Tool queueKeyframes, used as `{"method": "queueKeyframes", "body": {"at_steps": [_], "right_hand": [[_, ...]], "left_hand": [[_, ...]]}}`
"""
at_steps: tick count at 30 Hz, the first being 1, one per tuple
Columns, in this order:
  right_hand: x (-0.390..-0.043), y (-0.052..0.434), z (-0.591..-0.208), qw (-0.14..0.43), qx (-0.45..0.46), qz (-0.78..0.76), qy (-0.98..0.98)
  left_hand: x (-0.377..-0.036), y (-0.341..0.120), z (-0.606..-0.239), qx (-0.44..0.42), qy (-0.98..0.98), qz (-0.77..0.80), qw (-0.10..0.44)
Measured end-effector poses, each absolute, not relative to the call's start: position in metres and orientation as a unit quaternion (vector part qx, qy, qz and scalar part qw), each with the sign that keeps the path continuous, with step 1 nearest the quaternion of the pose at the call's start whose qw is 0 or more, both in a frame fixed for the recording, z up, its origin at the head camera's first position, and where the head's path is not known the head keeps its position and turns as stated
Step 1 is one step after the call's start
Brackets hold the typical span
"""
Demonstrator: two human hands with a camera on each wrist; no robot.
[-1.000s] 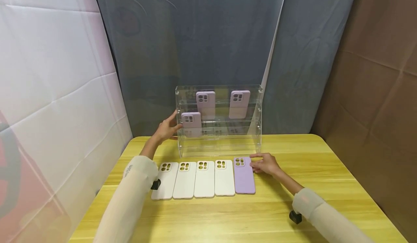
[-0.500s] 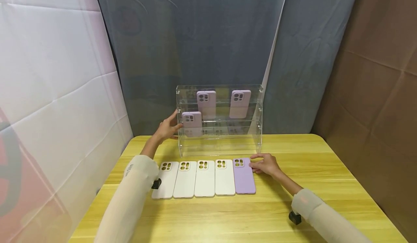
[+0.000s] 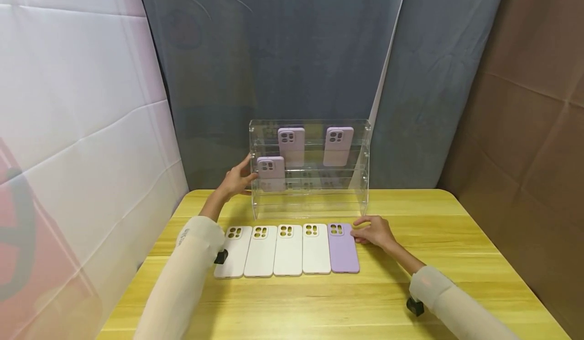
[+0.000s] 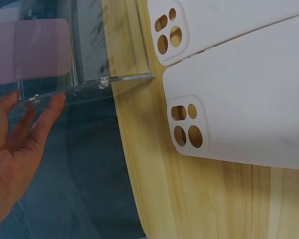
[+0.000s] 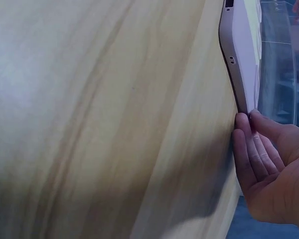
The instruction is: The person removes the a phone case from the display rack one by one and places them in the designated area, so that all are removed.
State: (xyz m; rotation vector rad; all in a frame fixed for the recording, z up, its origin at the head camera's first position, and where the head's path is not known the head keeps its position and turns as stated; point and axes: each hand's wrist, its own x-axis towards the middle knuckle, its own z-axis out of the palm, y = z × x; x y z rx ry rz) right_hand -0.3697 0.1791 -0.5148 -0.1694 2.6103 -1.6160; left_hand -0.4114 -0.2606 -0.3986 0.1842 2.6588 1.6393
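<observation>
left hand [image 3: 235, 179]: fingers straight and spread, touching the left wall of the acrylic rack [image 3: 309, 198] | right hand [image 3: 375, 231]: fingers together, nearly straight, fingertips [image 5: 243, 121] against the purple case [image 3: 343, 249] lying just before the rack

The left-wrist view cuts off the white cases [image 4: 239, 119]; the purple case [image 5: 241, 55] shows only its edge.

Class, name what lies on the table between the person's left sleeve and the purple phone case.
Four white phone cases in a row, seen in the head view.
</observation>
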Motion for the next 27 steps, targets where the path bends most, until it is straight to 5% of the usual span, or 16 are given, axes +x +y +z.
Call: {"method": "queueKeyframes", "body": {"at_steps": [27], "right_hand": [[-0.407,0.11,-0.431,-0.06,-0.222,-0.462,0.857]], "left_hand": [[-0.412,-0.262,-0.401,0.056,0.847,0.528,0.007]]}}
